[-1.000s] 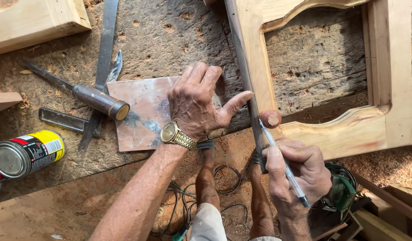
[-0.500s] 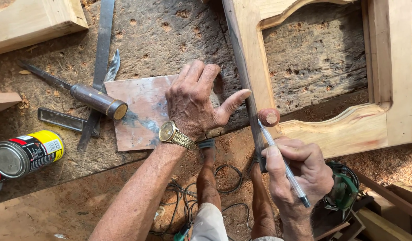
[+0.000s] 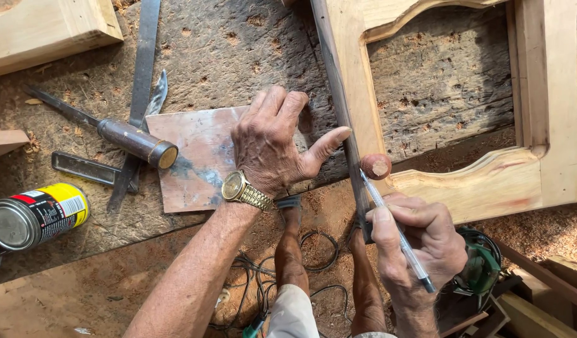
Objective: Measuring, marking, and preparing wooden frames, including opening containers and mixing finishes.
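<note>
My pen (image 3: 398, 236) lies along the dark wooden strip (image 3: 338, 100) at the bench edge, beside the frame (image 3: 488, 181). My right hand (image 3: 420, 241) pinches the pen. My left hand (image 3: 276, 144) presses flat, fingers spread, thumb against the strip. A can (image 3: 35, 216) lies sideways, contents hidden.

Left hand (image 3: 273, 141) lies flat, fingers spread, thumb stretched right; right hand (image 3: 420, 241) curls in a writing grip.
</note>
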